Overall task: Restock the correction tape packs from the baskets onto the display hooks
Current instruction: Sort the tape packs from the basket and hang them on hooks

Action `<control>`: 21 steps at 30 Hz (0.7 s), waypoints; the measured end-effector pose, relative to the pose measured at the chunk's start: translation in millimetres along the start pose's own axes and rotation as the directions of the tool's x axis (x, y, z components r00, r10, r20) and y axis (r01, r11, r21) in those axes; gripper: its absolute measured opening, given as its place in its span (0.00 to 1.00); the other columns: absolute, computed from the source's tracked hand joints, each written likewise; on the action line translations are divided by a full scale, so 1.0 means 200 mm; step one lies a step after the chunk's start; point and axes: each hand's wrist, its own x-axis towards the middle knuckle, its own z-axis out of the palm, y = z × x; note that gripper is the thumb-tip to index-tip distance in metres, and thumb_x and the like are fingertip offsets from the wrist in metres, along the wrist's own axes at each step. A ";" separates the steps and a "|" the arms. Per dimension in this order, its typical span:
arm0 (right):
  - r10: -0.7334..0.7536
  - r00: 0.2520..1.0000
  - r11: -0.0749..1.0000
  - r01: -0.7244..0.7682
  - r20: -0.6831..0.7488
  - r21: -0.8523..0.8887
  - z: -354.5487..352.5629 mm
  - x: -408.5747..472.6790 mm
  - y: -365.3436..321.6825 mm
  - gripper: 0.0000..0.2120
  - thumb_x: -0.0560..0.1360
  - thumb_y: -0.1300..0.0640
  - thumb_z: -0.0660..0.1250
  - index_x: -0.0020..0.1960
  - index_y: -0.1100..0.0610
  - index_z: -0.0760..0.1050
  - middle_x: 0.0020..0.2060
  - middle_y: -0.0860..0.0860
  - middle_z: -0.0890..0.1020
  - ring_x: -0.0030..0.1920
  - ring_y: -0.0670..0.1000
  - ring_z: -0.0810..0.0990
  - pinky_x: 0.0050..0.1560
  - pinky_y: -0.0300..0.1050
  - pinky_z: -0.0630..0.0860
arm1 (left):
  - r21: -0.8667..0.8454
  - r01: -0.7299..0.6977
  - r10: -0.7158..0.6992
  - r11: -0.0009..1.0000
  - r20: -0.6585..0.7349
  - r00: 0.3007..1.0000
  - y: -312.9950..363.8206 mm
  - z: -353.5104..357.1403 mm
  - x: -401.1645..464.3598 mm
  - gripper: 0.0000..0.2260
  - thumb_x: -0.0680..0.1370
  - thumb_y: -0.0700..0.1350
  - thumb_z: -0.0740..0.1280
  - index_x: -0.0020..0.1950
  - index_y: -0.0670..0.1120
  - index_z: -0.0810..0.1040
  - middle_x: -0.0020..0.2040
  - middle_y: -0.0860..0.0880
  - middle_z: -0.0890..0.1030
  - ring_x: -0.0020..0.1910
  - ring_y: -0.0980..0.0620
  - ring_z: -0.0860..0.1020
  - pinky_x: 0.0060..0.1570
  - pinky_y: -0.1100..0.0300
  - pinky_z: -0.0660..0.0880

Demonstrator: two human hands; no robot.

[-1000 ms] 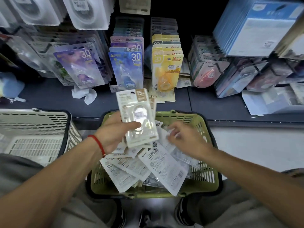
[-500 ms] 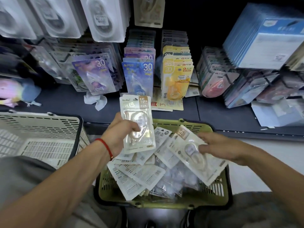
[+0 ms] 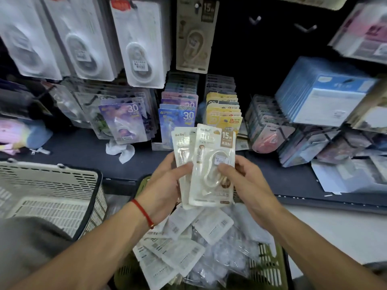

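Two cream correction tape packs marked 15M are held upright above the green basket [image 3: 270, 268]. My left hand [image 3: 165, 187] grips the rear pack [image 3: 181, 147] with its thumb on the front. My right hand [image 3: 247, 185] pinches the front pack [image 3: 211, 170], thumb on its clear blister, and lays it against the rear one. Several more packs [image 3: 188, 243] lie jumbled in the basket, mostly face down. One matching pack [image 3: 195, 36] hangs on a hook at the top centre. Two bare hooks [image 3: 255, 19] stick out to its right.
A beige basket [image 3: 52, 185] stands at the left, beside the green one. The dark shelf [image 3: 83, 149] carries rows of purple, blue and yellow tape packs. White blister packs [image 3: 138, 42] hang at upper left, blue packs [image 3: 322, 93] at right. A crumpled tissue [image 3: 121, 150] lies on the shelf.
My right hand lifted a pack from the green basket and brought it up against the pack in my left hand. Both hands rose toward the shelf; the view tilted upward.
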 end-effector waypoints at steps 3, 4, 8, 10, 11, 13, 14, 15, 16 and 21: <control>-0.034 0.999 0.997 0.033 0.009 0.075 0.04 0.03 -0.09 0.08 0.82 0.55 0.70 0.59 0.48 0.84 0.54 0.51 0.88 0.57 0.56 0.87 0.64 0.65 0.80 | 0.015 -0.116 0.116 0.993 -0.019 0.993 0.07 0.00 -0.01 0.13 0.84 0.39 0.66 0.68 0.47 0.79 0.60 0.46 0.86 0.57 0.45 0.86 0.50 0.51 0.85; -0.043 0.999 0.994 0.040 0.027 0.100 0.05 0.05 -0.12 0.09 0.82 0.56 0.70 0.62 0.51 0.83 0.56 0.52 0.88 0.58 0.56 0.87 0.65 0.66 0.79 | 0.019 -0.147 0.147 0.989 -0.044 0.988 0.10 0.00 0.00 0.12 0.83 0.40 0.67 0.67 0.46 0.79 0.60 0.45 0.87 0.56 0.45 0.86 0.49 0.52 0.85; -0.116 0.991 0.976 0.102 0.064 0.192 0.09 0.09 -0.28 0.17 0.78 0.55 0.72 0.66 0.58 0.81 0.59 0.55 0.87 0.61 0.57 0.86 0.67 0.63 0.79 | 0.006 -0.287 0.287 0.958 -0.061 0.956 0.26 -0.02 -0.01 0.21 0.76 0.48 0.74 0.68 0.49 0.78 0.58 0.46 0.87 0.55 0.46 0.87 0.49 0.53 0.85; -0.167 0.982 0.968 0.146 0.087 0.205 0.12 0.11 -0.36 0.19 0.78 0.56 0.72 0.67 0.58 0.80 0.59 0.56 0.87 0.61 0.57 0.86 0.64 0.61 0.80 | 0.020 -0.345 0.345 0.938 -0.016 0.938 0.36 -0.04 0.00 0.27 0.71 0.50 0.77 0.68 0.51 0.76 0.58 0.48 0.87 0.57 0.47 0.86 0.51 0.52 0.84; -0.197 0.975 0.965 0.174 0.103 0.194 0.13 0.13 -0.40 0.18 0.78 0.56 0.72 0.67 0.58 0.79 0.59 0.55 0.87 0.60 0.57 0.86 0.61 0.59 0.82 | 0.012 -0.363 0.363 0.932 0.001 0.932 0.40 -0.05 0.01 0.28 0.70 0.49 0.77 0.69 0.51 0.75 0.58 0.48 0.87 0.58 0.46 0.86 0.53 0.49 0.84; -0.258 0.958 0.958 0.238 0.125 0.159 0.16 0.17 -0.48 0.18 0.79 0.56 0.71 0.68 0.57 0.79 0.59 0.54 0.87 0.59 0.56 0.87 0.55 0.53 0.84 | -0.039 -0.388 0.389 0.921 0.020 0.921 0.50 -0.08 0.03 0.28 0.70 0.46 0.77 0.68 0.51 0.74 0.60 0.46 0.86 0.60 0.43 0.85 0.58 0.43 0.82; -0.290 0.948 0.952 0.272 0.131 0.139 0.17 0.19 -0.52 0.19 0.78 0.54 0.72 0.68 0.56 0.78 0.58 0.54 0.88 0.58 0.55 0.87 0.52 0.49 0.85 | -0.057 -0.406 0.408 0.912 0.021 0.913 0.54 -0.10 0.04 0.28 0.70 0.44 0.77 0.68 0.50 0.74 0.60 0.45 0.86 0.61 0.41 0.84 0.61 0.42 0.80; -0.320 0.938 0.944 0.306 0.131 0.121 0.18 0.20 -0.56 0.19 0.78 0.53 0.72 0.68 0.55 0.78 0.57 0.53 0.88 0.57 0.54 0.88 0.50 0.47 0.85 | -0.063 -0.433 0.434 0.899 0.014 0.901 0.58 -0.12 0.05 0.27 0.70 0.44 0.77 0.69 0.50 0.74 0.61 0.45 0.86 0.62 0.41 0.84 0.62 0.41 0.79; -0.348 0.929 0.936 0.337 0.123 0.104 0.19 0.22 -0.60 0.19 0.78 0.53 0.72 0.68 0.54 0.78 0.57 0.52 0.88 0.56 0.54 0.88 0.49 0.46 0.85 | -0.057 -0.467 0.468 0.882 -0.004 0.884 0.61 -0.14 0.06 0.28 0.70 0.45 0.77 0.69 0.49 0.74 0.60 0.45 0.86 0.62 0.41 0.84 0.63 0.41 0.79; -0.426 0.904 0.904 0.424 0.025 0.060 0.23 0.29 -0.71 0.13 0.82 0.57 0.70 0.66 0.52 0.77 0.56 0.52 0.88 0.54 0.55 0.88 0.52 0.55 0.86 | 0.102 -0.628 0.633 0.772 -0.212 0.744 0.64 -0.23 0.06 0.21 0.71 0.50 0.77 0.62 0.53 0.77 0.55 0.54 0.87 0.54 0.54 0.86 0.49 0.58 0.84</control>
